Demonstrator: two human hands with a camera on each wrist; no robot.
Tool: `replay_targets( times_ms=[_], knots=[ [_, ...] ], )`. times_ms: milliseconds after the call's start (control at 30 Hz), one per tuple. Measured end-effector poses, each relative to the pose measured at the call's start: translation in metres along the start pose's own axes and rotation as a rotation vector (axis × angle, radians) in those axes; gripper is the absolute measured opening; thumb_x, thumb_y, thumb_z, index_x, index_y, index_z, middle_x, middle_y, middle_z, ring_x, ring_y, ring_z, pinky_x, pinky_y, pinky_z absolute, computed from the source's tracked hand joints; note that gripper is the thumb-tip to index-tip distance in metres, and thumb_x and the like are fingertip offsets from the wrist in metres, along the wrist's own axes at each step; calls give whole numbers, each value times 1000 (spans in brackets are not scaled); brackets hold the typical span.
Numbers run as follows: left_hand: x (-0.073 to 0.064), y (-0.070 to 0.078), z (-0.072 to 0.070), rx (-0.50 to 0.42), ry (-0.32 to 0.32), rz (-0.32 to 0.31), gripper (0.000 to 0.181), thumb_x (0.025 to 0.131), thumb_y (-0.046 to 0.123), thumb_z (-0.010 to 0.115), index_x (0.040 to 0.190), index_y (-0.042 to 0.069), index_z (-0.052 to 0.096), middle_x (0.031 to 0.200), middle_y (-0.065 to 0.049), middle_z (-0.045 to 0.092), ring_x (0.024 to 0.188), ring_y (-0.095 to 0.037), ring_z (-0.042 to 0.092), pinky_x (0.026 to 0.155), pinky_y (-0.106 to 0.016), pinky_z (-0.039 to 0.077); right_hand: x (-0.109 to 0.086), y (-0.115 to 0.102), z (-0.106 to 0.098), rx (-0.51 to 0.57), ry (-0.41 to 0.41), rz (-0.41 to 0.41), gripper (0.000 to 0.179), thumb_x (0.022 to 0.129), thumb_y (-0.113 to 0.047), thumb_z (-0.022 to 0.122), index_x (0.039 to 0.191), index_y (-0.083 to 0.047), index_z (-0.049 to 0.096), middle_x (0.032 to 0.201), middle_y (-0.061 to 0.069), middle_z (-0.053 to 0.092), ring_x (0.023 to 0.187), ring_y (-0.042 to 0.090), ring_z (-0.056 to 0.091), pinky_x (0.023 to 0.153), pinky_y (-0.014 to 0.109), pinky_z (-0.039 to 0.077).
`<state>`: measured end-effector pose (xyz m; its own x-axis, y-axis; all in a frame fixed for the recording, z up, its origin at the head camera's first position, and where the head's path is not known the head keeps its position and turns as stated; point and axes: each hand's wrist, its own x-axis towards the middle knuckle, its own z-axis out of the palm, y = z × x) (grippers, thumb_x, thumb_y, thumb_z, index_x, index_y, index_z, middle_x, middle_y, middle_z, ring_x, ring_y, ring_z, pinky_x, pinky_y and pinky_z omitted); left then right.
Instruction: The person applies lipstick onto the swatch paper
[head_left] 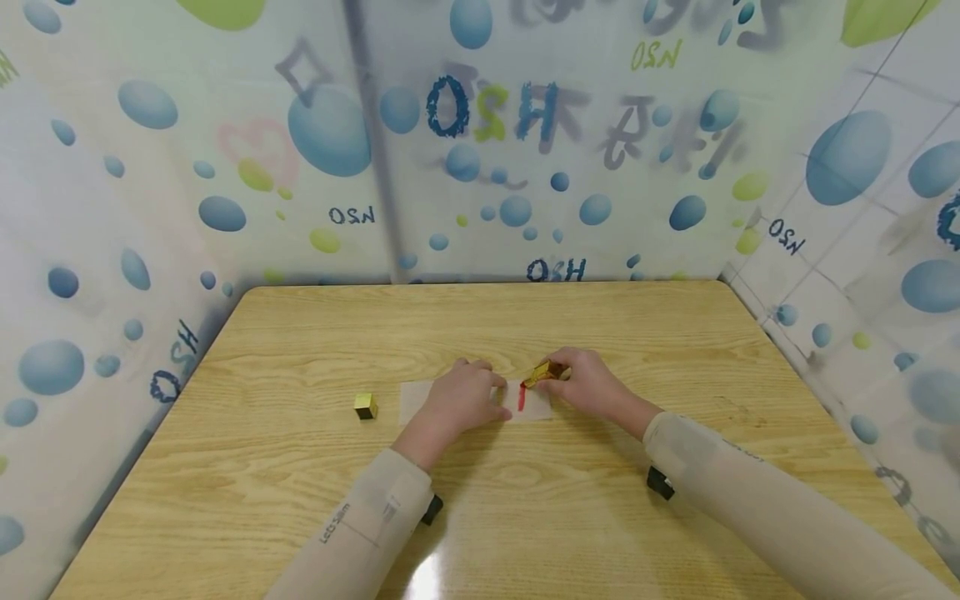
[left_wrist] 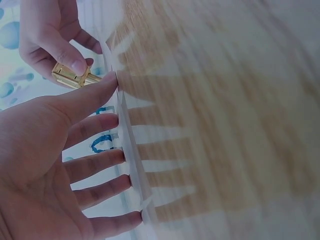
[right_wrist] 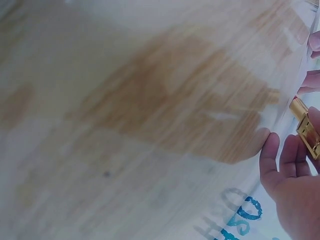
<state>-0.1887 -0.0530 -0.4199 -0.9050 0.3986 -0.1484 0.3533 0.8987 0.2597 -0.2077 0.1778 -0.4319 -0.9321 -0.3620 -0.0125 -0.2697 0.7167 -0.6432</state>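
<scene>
Nearest the head camera are two pale long sleeves (head_left: 360, 533), reaching forward over the light wooden desk (head_left: 300, 483); each wrist carries a small black device. The left hand (head_left: 461, 398) lies flat, fingers straight and spread, pressing down a small white rectangular sheet of paper (head_left: 412, 400); the left wrist view confirms the fingertips (left_wrist: 112, 120) resting on the paper's edge, with nothing grasped. The right hand (head_left: 588, 382) has its grip closed on a gold-coloured metal lipstick tube (head_left: 545, 372), pinched between thumb and fingers; the tube projects leftward out of the grip, tilted down, with its red tip at the paper just beside the left hand's fingertips. A short red stroke (head_left: 521, 398) shows on the paper directly below that tip. A small gold cube-shaped cap (head_left: 365, 406) stands on the desk to the left of the paper, apart from both hands. A bubble-patterned white plastic sheet (head_left: 150, 167) walls in the desk on three sides.
</scene>
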Motion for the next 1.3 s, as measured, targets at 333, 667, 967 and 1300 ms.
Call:
replay_targets(
  times_ms=[333,667,967,1300],
  knots=[
    [0,1,0,1,3,-4,49,92,47,83,136,26,74,156,-8,59,142,-40,53,108,-53,56,0,0,-1,4,17,-6,23,99,-19,78,119,-7,78,112,9,73,104,21,67,95,45,61],
    [0,3,-1,-1,-2,-10,49,93,46,82,137,26,74,157,-8,59,144,-41,51,110,-54,55,-1,4,-2,61,48,29,23,98,-23,79,118,-9,78,112,8,75,110,26,69,94,46,60],
    [1,3,-2,-14,-15,-21,48,93,44,83,137,25,74,158,-9,58,144,-40,51,110,-54,54,1,3,-13,151,155,93,41,101,-29,76,135,-7,69,116,13,73,120,34,67,84,39,56],
    [4,-5,0,-49,-32,-11,58,94,50,80,143,22,69,161,-11,55,150,-44,47,118,-58,47,-1,-1,-20,240,177,118,31,100,-24,76,128,-10,70,115,13,70,110,30,65,75,33,52]
  ],
)
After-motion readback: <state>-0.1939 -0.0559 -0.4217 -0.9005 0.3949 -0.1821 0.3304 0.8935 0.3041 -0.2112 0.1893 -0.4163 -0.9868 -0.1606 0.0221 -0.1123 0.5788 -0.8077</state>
